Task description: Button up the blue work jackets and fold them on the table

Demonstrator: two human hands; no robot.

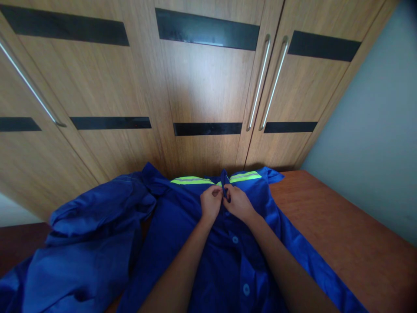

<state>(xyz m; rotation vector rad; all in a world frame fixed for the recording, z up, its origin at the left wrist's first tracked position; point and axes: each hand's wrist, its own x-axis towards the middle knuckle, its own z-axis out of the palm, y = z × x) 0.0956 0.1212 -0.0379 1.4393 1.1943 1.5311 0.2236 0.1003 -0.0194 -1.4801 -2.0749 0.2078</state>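
A blue work jacket [182, 213] with a yellow-green and grey reflective band [192, 180] lies spread out in front of me. Down its front runs a placket with round blue buttons [235, 239]. My left hand [211, 201] pinches the front edge near the band, fingertips together. Close against it, my right hand [238, 201] is closed on the other side of the same raised fold of placket [224, 177]. Whatever sits between the fingertips, such as a button, is too small to make out.
Another blue garment [94, 230] lies bunched on the left. The reddish-brown wooden surface [325, 217] extends to the right. Behind stand wooden cabinet doors [208, 82] with metal handles [273, 82], and a pale wall [374, 143] closes the right side.
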